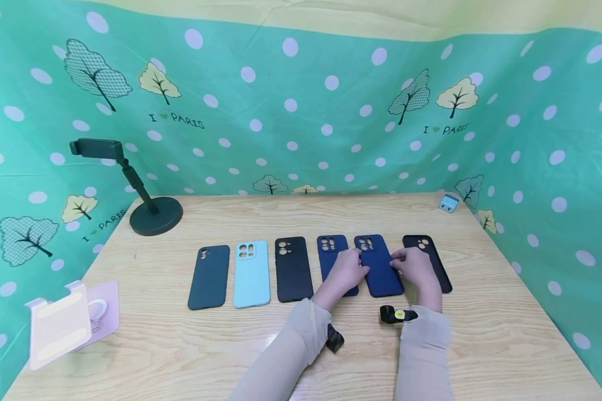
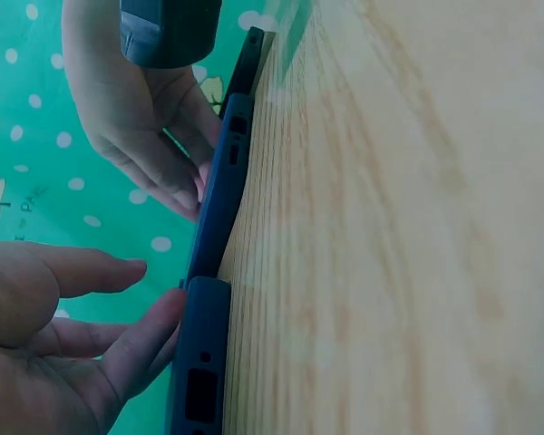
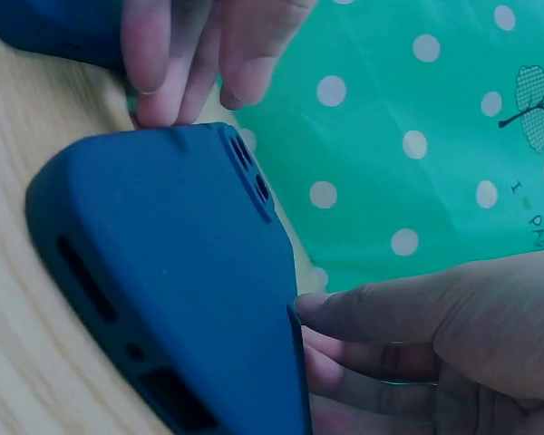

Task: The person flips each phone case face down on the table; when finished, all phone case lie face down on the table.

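Note:
Six phone cases lie in a row, backs up. My right hand pinches the right edge of a navy phone case, its thumb at the side rim in the right wrist view. My left hand reaches over another navy case to the left edge of the first. Its thumb stands apart from its fingers in the left wrist view, the fingertips right at a case edge. A black case with a curved rim lies partly behind my right hand.
Leftward lie a black case, a light blue case and a dark teal case. A black phone stand is at back left, a pink folding stand at front left. A blue charger plug sits back right.

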### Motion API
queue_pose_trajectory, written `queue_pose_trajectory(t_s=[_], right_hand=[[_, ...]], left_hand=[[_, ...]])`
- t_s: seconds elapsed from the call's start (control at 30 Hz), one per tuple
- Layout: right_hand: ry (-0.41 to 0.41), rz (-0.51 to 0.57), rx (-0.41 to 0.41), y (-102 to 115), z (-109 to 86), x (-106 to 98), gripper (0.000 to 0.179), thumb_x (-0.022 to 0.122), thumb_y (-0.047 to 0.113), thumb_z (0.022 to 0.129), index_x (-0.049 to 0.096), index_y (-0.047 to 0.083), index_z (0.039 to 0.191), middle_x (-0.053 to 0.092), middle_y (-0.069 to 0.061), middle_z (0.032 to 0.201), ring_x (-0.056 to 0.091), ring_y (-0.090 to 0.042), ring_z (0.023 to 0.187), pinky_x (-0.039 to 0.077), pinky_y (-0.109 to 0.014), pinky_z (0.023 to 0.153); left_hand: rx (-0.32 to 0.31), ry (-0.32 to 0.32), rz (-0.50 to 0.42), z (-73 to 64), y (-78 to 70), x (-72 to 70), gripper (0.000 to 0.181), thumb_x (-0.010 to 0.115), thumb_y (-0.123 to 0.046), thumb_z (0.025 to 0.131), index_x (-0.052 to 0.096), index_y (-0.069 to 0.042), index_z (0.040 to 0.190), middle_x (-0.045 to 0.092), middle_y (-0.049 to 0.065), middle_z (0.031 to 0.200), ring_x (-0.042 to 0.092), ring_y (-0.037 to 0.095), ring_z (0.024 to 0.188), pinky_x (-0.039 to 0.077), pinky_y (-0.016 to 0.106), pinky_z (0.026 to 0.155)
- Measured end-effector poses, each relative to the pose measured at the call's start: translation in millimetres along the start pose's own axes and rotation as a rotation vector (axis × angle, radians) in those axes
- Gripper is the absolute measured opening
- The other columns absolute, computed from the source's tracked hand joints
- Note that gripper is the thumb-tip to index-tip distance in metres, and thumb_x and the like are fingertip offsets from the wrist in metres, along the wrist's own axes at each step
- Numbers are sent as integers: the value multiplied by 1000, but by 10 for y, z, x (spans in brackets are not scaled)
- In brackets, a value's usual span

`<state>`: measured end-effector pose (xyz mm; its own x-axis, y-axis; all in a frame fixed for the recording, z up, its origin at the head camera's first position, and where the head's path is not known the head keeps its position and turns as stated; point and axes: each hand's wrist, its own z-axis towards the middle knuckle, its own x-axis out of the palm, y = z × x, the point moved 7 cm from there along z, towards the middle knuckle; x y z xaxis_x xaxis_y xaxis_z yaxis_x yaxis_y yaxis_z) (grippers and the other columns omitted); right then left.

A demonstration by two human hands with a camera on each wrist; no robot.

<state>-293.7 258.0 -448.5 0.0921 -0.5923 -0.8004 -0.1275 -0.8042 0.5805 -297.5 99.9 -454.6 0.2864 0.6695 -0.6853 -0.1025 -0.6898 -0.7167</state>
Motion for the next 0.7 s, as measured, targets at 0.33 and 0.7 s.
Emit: queue_pose_trajectory(t_s=[0.33,0.7], right_hand=[[-3,23,38,11,-6,15,23,58,5,94,66,-6,112,69,-22,106,66,-23,85,57,-30,66],[-119,60,-18,-99,-52,-242,31,55,10,97,61,-8,121,66,-26,108,70,-29,77,59,-32,64]], left_hand=[[2,-25,33,-9,-20,3,46,65,-18,93,54,0,135,72,12,102,70,18,86,56,26,84],[67,-62,56,-44,-148,-82,46,61,-16,95,51,1,137,61,17,129,61,25,117,54,35,96]])
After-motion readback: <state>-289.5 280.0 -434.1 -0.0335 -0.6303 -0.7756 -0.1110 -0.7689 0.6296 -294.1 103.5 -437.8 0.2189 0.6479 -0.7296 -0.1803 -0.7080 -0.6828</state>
